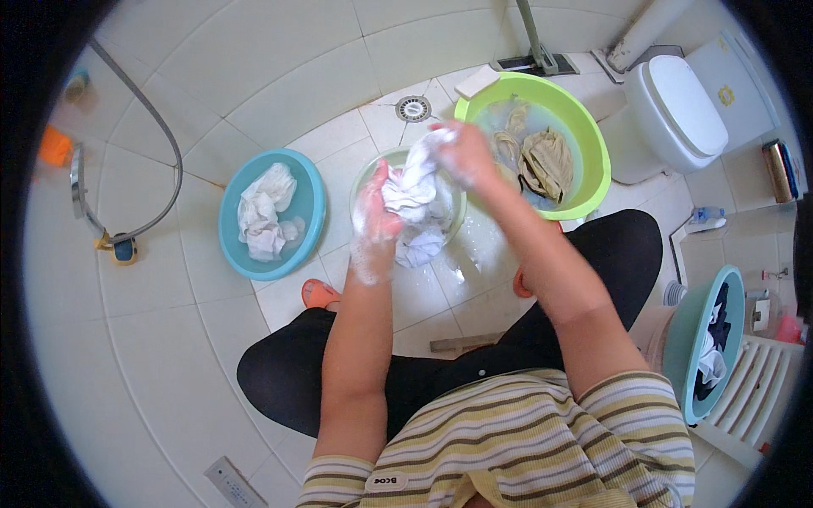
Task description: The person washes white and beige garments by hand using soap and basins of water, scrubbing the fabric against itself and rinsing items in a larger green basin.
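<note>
A wet white cloth [419, 171] stretches between my two hands above a pale round basin [389, 154]. My right hand [467, 155] grips the cloth's upper end. Against its lower part lies my left hand [379, 213], with the cloth held at the palm and suds over the hand and wrist. More white fabric [420, 249] bunches below and hangs at the basin's near rim. My hands and the cloth hide much of the basin's inside.
A blue basin [319, 222] on the left holds white laundry [263, 213]. Right of my hands, a lime-green tub [600, 171] contains cloudy water and beige clothing [547, 164]; a pale block [477, 82] rests on its rim. A toilet [686, 108], floor drain [413, 109] and teal laundry basin [683, 355] stand around.
</note>
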A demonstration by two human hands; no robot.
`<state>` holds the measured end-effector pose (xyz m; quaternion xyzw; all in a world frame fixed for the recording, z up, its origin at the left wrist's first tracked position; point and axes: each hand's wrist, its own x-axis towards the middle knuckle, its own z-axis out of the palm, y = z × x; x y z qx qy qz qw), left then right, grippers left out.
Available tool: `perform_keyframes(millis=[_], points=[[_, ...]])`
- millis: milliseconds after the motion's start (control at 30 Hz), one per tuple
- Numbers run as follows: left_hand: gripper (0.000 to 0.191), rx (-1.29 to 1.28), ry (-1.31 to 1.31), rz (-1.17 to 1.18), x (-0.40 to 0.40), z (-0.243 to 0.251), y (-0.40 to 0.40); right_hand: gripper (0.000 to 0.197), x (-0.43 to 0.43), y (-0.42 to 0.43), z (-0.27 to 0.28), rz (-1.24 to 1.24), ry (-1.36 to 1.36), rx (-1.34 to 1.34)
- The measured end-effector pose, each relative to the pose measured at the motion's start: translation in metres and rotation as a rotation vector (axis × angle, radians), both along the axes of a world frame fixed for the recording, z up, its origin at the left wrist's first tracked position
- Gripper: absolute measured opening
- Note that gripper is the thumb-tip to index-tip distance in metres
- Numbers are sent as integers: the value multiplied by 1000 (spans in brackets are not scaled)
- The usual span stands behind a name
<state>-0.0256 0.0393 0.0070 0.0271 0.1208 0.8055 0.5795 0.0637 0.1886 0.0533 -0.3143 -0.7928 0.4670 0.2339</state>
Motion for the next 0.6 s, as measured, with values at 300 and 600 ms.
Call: perform_keyframes(millis=[300, 600], points=[[29, -238, 188, 150, 44, -13, 20, 21, -13, -26, 7, -46, -203, 247], [38, -450, 1118, 447, 38, -50, 8, 23, -12, -46, 21, 5, -347, 305]])
